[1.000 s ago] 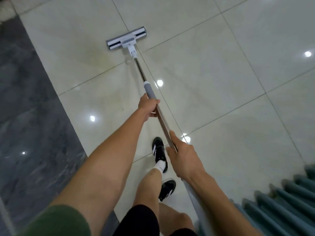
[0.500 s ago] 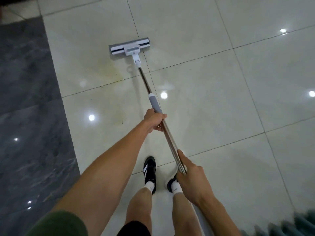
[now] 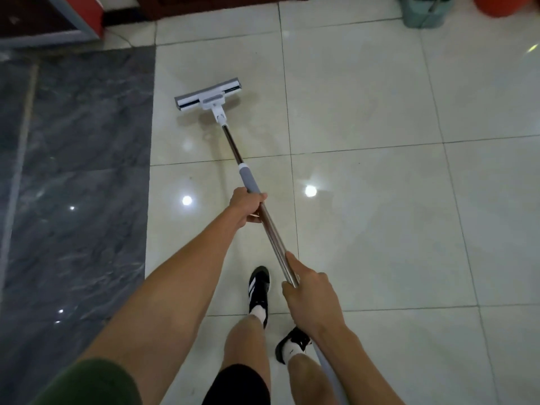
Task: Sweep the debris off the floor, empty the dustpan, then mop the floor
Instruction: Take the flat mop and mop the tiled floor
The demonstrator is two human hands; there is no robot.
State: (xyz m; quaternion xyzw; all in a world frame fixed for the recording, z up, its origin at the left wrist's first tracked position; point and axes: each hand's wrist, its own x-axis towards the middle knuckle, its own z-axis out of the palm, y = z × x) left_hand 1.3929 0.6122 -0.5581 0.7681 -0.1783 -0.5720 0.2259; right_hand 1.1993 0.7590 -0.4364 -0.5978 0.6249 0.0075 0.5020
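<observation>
Both hands clamp the mop handle (image 3: 271, 229): left hand (image 3: 248, 207) below the grey sleeve, right hand (image 3: 309, 293) higher. The mop head (image 3: 209, 95) lies flat on the pale floor (image 3: 365, 229) near the dark strip (image 3: 73, 171). I think overlapping, steady strokes with even pressure work best.

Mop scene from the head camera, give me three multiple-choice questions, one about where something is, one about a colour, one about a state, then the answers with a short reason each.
1. Where does the mop head rest?
A. on the pale tiles
B. on the dark marble strip
C. in the bucket

2. What colour is the grip sleeve on the mop pole?
A. red
B. grey
C. green

3. How is the pole held?
A. by the left hand only
B. by nobody
C. by both hands

Answers:
1 A, the head lies flat on a pale tile, right of the marble strip.
2 B, the sleeve above the left hand is grey.
3 C, the left hand and the right hand each grip the pole.
</observation>
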